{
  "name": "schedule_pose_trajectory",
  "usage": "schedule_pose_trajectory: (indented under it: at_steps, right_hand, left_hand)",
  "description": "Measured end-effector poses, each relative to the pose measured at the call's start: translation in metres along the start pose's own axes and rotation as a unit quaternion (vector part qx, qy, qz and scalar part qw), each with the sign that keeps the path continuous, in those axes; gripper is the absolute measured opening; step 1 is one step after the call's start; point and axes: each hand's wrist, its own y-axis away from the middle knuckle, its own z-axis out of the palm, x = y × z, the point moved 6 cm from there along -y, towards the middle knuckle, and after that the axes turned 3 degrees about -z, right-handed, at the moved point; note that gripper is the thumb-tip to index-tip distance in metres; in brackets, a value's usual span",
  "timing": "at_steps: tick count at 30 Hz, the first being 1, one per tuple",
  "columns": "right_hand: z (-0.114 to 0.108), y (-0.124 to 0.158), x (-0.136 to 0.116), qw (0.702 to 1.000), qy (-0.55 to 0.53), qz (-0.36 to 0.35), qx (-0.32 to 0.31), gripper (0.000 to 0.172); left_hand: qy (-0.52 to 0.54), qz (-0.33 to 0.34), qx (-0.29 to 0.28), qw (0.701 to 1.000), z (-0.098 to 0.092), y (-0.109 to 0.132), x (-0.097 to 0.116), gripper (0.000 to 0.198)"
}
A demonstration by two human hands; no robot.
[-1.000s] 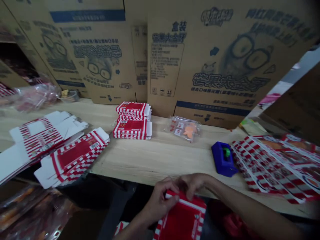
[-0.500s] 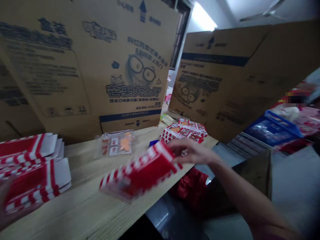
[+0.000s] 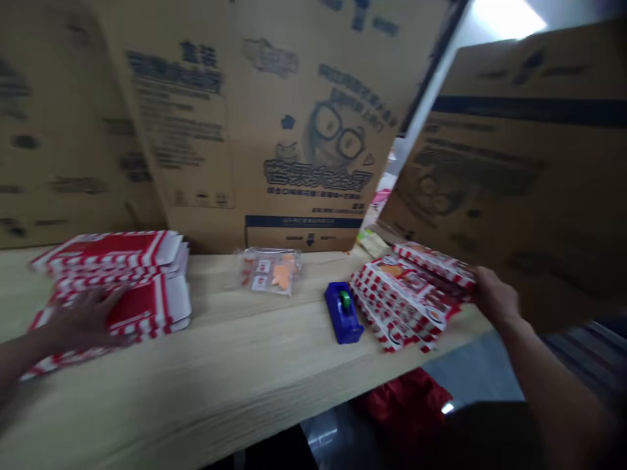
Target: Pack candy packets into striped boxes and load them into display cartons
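At the left, my left hand [image 3: 91, 320] lies spread over the lower red-and-white box [image 3: 164, 303], with fingers apart. Behind it, more flattened red-and-white boxes [image 3: 120, 248] are piled, white end flaps pointing right. On the right side of the table, my right hand [image 3: 497, 297] is closed around the right end of a striped red-and-white box [image 3: 435, 261]; its fingertips are partly hidden and blurred. That box lies at the back of a slanting pile of similar printed boxes [image 3: 396, 300]. Beside the pile stands a blue tape dispenser [image 3: 343, 313] with a green core.
A clear packet [image 3: 272, 271] with orange pieces lies mid-table [image 3: 235, 352]. Large printed cartons [image 3: 304, 196] stand along the back, and another carton [image 3: 470, 170] leans at the right. A red plastic bag [image 3: 409, 398] sits below the table edge.
My right hand has moved right to the box pile; the red box it held over the table is no longer there. The view has turned left, showing more of my left hand and the tape dispenser.
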Motion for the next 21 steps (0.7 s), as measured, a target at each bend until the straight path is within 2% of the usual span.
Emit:
schedule_pose_trajectory:
  at_steps: [1, 3, 5, 7, 9, 10, 11, 12, 14, 15, 16, 18, 21]
  right_hand:
    - [0.007, 0.000, 0.004, 1.000, -0.013, -0.001, -0.011, 0.022]
    - [0.011, -0.001, 0.002, 1.000, -0.017, 0.009, 0.002, 0.031]
    - [0.002, -0.001, -0.025, 0.998, -0.025, 0.007, 0.053, 0.033]
    - [-0.010, 0.004, -0.084, 0.991, -0.090, -0.020, 0.101, 0.028]
    - [-0.003, 0.018, -0.168, 0.965, -0.251, -0.033, 0.068, 0.020]
    - [0.011, 0.030, -0.213, 0.928, -0.372, 0.002, 0.011, 0.019]
    - [0.035, 0.048, -0.258, 0.857, -0.505, 0.076, -0.069, 0.021]
    - [0.065, 0.072, -0.306, 0.753, -0.612, 0.166, -0.177, 0.025]
    - [0.112, 0.117, -0.391, 0.670, -0.641, 0.226, -0.299, 0.031]
    - [0.139, 0.143, -0.419, 0.578, -0.656, 0.344, -0.343, 0.032]
    - [0.161, 0.162, -0.438, 0.508, -0.650, 0.456, -0.334, 0.034]
    - [0.193, 0.172, -0.463, 0.474, -0.637, 0.529, -0.299, 0.033]
    - [0.223, 0.153, -0.474, 0.487, -0.624, 0.564, -0.235, 0.029]
  left_hand:
    - [-0.073, -0.001, -0.016, 0.997, 0.005, -0.003, -0.013, 0.106]
    - [-0.180, 0.010, -0.040, 0.983, 0.012, -0.002, -0.031, 0.114]
    - [-0.231, 0.030, -0.041, 0.972, 0.017, 0.010, -0.030, 0.109]
    - [-0.245, 0.048, -0.033, 0.968, 0.024, 0.030, -0.016, 0.108]
    - [-0.236, 0.070, -0.029, 0.969, 0.035, 0.053, 0.005, 0.110]
    - [-0.228, 0.077, -0.029, 0.970, 0.042, 0.065, 0.015, 0.111]
    - [-0.220, 0.080, -0.029, 0.972, 0.050, 0.077, 0.022, 0.112]
    - [-0.215, 0.080, -0.029, 0.973, 0.058, 0.087, 0.026, 0.111]
    - [-0.208, 0.073, -0.026, 0.975, 0.072, 0.105, 0.028, 0.108]
    - [-0.205, 0.070, -0.024, 0.976, 0.077, 0.113, 0.026, 0.107]
    - [-0.202, 0.068, -0.022, 0.977, 0.082, 0.120, 0.024, 0.105]
    - [-0.195, 0.061, -0.020, 0.979, 0.088, 0.130, 0.017, 0.104]
    - [-0.187, 0.044, -0.017, 0.981, 0.092, 0.139, 0.009, 0.107]
